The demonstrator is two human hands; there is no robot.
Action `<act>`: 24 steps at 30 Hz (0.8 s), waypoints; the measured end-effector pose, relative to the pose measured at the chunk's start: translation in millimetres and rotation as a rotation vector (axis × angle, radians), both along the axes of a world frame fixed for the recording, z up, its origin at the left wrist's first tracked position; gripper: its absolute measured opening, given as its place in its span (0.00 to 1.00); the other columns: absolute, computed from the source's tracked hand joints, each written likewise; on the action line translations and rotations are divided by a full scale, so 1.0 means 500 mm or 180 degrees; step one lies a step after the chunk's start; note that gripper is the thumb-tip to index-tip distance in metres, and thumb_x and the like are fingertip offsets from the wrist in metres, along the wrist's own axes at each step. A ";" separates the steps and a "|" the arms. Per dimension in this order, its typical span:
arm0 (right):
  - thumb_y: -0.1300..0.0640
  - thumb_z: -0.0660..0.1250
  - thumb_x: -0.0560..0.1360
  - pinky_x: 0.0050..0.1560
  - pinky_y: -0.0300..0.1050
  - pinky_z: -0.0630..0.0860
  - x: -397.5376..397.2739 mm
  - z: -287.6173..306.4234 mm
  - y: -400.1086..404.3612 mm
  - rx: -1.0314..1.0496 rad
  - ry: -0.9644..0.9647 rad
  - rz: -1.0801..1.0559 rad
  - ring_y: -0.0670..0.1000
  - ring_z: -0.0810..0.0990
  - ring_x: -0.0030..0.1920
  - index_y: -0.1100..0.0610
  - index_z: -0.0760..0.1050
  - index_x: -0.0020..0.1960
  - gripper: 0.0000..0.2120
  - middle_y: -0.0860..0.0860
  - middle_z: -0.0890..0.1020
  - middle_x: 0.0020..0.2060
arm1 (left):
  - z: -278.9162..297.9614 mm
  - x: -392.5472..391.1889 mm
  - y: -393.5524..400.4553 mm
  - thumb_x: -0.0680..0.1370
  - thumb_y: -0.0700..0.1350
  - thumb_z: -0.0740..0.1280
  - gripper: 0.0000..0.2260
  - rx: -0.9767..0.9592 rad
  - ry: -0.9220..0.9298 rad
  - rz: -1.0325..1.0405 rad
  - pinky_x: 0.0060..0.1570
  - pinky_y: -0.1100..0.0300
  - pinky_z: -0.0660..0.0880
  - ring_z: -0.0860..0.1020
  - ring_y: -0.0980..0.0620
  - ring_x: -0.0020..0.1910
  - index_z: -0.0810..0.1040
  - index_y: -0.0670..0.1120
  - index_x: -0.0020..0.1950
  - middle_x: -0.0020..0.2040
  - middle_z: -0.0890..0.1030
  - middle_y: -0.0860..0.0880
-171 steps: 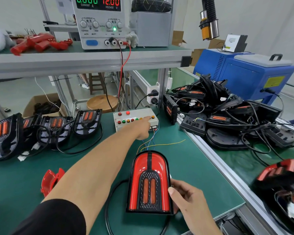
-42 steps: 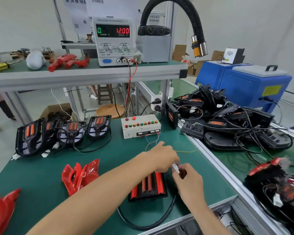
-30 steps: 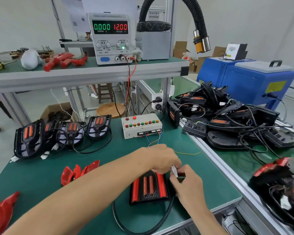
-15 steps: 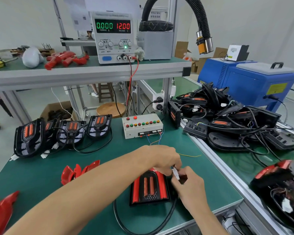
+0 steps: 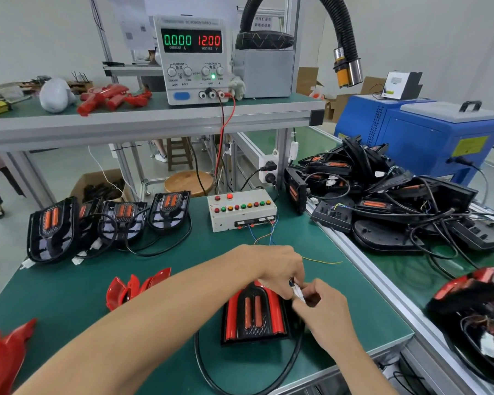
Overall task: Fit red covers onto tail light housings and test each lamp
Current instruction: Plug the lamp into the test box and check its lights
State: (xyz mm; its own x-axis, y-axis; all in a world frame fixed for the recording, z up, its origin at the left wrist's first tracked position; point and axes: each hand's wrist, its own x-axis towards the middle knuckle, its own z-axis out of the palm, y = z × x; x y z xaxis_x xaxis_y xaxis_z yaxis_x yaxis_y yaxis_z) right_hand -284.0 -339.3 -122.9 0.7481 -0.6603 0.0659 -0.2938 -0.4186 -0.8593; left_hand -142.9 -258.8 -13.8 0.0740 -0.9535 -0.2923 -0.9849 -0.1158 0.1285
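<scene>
A tail light (image 5: 253, 315) with its red cover fitted lies flat on the green mat near the front edge, its black cable (image 5: 240, 377) looping toward me. Just above its right side my left hand (image 5: 280, 267) and my right hand (image 5: 322, 309) meet, both pinching a small white connector (image 5: 296, 292) between their fingertips. Thin coloured wires (image 5: 264, 238) run from there to the white test box (image 5: 241, 210) with its row of coloured buttons. Loose red covers (image 5: 134, 287) lie to the left. Uncovered black housings (image 5: 109, 220) stand in a row at the back left.
The power supply (image 5: 193, 58) on the upper shelf reads 0.000 A and 12.00 V. A heap of black housings and cables (image 5: 382, 195) fills the conveyor on the right. More red covers (image 5: 0, 357) sit at the front left corner. A blue machine (image 5: 428, 135) stands at the far right.
Earlier my left hand pressed a button on the test box; it has since come back to the lamp. Over the last second both hands have stayed at the connector with only small shifts.
</scene>
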 end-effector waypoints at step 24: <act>0.46 0.66 0.81 0.35 0.46 0.74 -0.006 0.024 0.003 -0.0641 0.0523 0.0428 0.49 0.78 0.30 0.47 0.73 0.45 0.08 0.47 0.81 0.30 | -0.035 -0.011 0.220 0.79 0.55 0.63 0.11 -0.1854 0.0400 0.3140 0.55 0.51 0.77 0.80 0.47 0.53 0.79 0.51 0.54 0.52 0.82 0.51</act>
